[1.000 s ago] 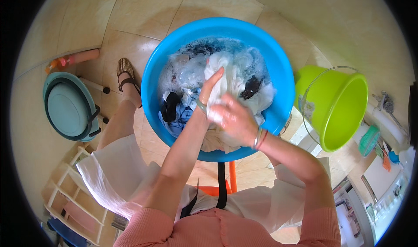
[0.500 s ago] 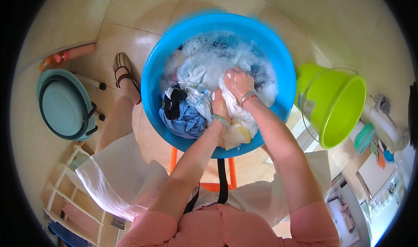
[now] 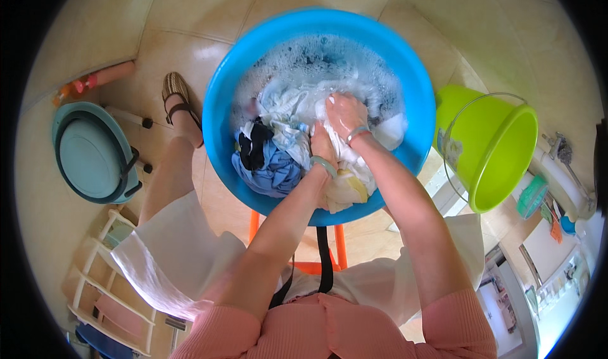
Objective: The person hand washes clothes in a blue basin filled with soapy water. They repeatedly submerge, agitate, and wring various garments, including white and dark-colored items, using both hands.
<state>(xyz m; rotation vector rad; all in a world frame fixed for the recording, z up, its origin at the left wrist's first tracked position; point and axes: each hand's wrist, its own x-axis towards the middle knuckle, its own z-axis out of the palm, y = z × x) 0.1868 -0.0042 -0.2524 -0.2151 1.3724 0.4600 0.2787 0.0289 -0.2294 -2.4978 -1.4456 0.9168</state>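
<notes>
A tiled floor (image 3: 215,30) spreads around the blue tub (image 3: 420,125), with a green bucket (image 3: 459,137) to its right and a teal basin (image 3: 95,153) well off to the left.

In the head view, the white cloth (image 3: 342,155) lies in the tub's middle and near right part, below the suds (image 3: 323,49). The right hand (image 3: 347,114) curls its fingers down over it, bunching it. The left hand (image 3: 322,145) sits just nearer and to the left, pressed into the fabric; its fingertips are buried, so whether they pinch anything is impossible to tell. This looks like kneading. It should work best with the left hand as an anchor and the right bearing down in short strokes, the cloth kept low against splashing and apart from the blue cloth (image 3: 272,172).

A second ago the white cloth was raised between both hands; now it is down in the tub. Against half a second ago, both hands hold nearly the same places.
</notes>
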